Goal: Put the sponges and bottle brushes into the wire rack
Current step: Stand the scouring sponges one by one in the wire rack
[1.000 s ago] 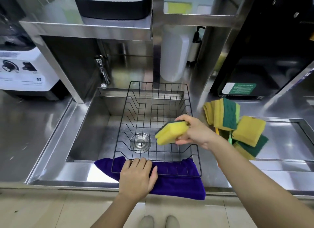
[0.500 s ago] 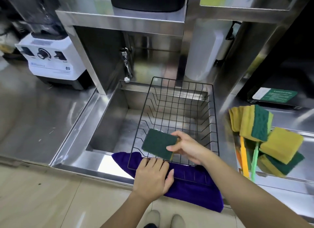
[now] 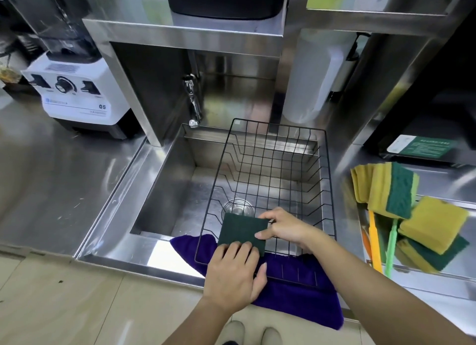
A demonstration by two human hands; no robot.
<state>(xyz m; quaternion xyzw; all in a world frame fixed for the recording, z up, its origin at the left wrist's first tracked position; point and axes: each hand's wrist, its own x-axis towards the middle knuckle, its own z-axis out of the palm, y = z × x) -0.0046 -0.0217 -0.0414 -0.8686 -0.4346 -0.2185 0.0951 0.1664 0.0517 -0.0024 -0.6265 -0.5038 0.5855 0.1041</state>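
Note:
A black wire rack (image 3: 328, 169) sits across the sink, its front end on a purple cloth (image 3: 296, 290). My right hand (image 3: 286, 225) pinches a sponge (image 3: 240, 231), green scouring side up, low inside the rack's front left corner. My left hand (image 3: 234, 272) rests flat on the rack's front rim, fingertips touching the sponge's near edge. At the right lies a pile of yellow-and-green sponges (image 3: 391, 187), with an orange brush handle (image 3: 374, 241) and a green brush handle (image 3: 391, 247) sticking out from under them.
The steel sink (image 3: 164, 190) has a drain under the rack and a tap (image 3: 193, 102) behind. A white blender base (image 3: 77, 95) stands on the left counter. A white bottle (image 3: 311, 82) and a steel shelf frame stand behind the rack.
My right hand turned the sponge from yellow side up to green side up and lowered it into the rack's front left corner. The view shifted left and down. My left hand stayed on the rim.

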